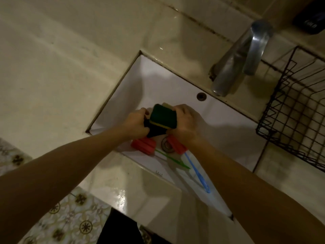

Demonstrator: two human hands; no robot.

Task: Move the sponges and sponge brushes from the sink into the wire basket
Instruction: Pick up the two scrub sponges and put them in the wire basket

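Note:
Both my hands are down in the white sink (158,80). My left hand (136,123) and my right hand (184,123) together grip a stack of green-and-yellow sponges (162,117), with a darker sponge beneath it. Below the hands lie two red sponge brushes: one (143,145) with a green handle (173,160), the other (175,145) with a blue handle (197,173). They flank the drain (166,145). The black wire basket (297,110) stands on the counter at the right and looks empty.
A chrome faucet (242,55) rises behind the sink, between it and the basket. A dark object (311,20) sits at the top right corner. Beige counter surrounds the sink; patterned floor tiles (70,219) show at lower left.

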